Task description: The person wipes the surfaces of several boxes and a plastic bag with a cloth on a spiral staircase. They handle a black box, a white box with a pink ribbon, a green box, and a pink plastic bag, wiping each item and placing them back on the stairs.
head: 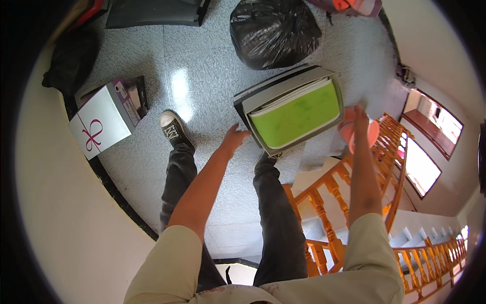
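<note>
A grey and black cardboard box [246, 103] stands tilted near the middle of the view, with a flat lime-green, white-edged thing [298, 114] filling its open side. My left hand [236, 138] is at the box's lower left edge, fingers apart, its fingertips close to the side; whether they touch cannot be told. To the right of the box, my right hand [360, 116] hangs over a pink plastic tub [372, 133], with a gap between the hand and the box. It appears to hold nothing, but its finger spread is hard to make out.
A full black plastic bag [275, 34] lies just beyond the box. At left, a white box with a printed bow [100, 123] stands by the wall near a dark bag [74, 60]. A wooden stair railing [322, 212] runs along the right, beside descending steps [412, 237].
</note>
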### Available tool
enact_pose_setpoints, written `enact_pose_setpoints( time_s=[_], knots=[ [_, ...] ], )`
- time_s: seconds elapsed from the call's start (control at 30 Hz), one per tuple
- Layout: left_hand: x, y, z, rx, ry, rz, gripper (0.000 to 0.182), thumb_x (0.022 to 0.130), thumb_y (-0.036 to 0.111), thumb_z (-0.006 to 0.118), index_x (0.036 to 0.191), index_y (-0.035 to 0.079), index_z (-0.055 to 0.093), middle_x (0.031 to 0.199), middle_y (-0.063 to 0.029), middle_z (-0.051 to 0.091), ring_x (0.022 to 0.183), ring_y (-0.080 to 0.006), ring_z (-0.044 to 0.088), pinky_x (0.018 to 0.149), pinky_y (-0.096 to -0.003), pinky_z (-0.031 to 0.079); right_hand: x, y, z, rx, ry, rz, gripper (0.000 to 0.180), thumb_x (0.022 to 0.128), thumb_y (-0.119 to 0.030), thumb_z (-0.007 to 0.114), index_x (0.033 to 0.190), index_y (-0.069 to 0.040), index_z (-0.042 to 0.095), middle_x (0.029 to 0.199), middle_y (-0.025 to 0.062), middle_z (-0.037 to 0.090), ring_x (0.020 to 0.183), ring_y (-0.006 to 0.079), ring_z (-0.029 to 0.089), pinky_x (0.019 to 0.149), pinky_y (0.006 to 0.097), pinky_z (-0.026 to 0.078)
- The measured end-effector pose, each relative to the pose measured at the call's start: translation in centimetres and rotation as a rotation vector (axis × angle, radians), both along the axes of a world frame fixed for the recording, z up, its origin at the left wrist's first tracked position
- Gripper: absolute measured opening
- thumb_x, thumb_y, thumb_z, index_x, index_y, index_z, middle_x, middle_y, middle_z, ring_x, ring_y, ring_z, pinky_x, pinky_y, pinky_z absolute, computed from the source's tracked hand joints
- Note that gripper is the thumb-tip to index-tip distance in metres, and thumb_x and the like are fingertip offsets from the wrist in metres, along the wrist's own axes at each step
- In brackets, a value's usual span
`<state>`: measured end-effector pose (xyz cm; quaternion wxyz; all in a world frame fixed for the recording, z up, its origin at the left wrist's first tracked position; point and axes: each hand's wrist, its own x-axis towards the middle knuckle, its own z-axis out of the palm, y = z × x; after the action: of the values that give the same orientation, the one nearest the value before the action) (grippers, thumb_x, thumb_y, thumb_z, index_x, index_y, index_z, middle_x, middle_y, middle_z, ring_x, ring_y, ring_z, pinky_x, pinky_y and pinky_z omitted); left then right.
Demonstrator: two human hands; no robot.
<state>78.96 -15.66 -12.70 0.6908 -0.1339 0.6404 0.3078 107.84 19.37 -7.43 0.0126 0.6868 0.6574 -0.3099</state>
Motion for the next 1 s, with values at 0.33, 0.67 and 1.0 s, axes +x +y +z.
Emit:
enact_pose_setpoints(
  time_s=[0.33,0.67,1.0],
  knots=[
    [3.0,6.5,-1.9,0.195,-0.111,0.942,0.051,0.092,0.049,0.036,0.117,0.008,0.054,0.113,-0.0072,0.058,0.107,-0.0209,0.052,0.091,-0.0321,0.042,-0.1,2.7,-10.0,-0.536,0.559,-0.45,0.043,0.091,-0.037,0.047,0.117,-0.004,0.054,0.111,0.0112,0.06,0.098,0.0228,0.057,0.079,0.034,0.045],
    [1.6,1.1,7.7,0.125,0.025,0.722,0.061,0.091,0.049,0.04,0.133,0.005,0.034,0.123,-0.014,0.045,0.114,-0.0242,0.042,0.1,-0.0345,0.031,-2.2,-5.2,6.1,-0.544,0.644,-0.501,0.044,0.09,-0.037,0.049,0.119,-0.003,0.052,0.111,0.0121,0.059,0.095,0.0241,0.059,0.073,0.0367,0.048],
    [-23.1,-1.2,27.4,-0.011,0.347,0.513,0.069,0.087,0.055,0.04,0.136,0.006,0.037,0.127,-0.0257,0.048,0.121,-0.0394,0.044,0.1,-0.0391,0.034,-24.5,-13.2,24.4,-0.657,0.735,-0.351,0.046,0.09,-0.037,0.05,0.12,-0.003,0.05,0.11,0.0131,0.059,0.091,0.0255,0.06,0.067,0.0394,0.051]
  ],
)
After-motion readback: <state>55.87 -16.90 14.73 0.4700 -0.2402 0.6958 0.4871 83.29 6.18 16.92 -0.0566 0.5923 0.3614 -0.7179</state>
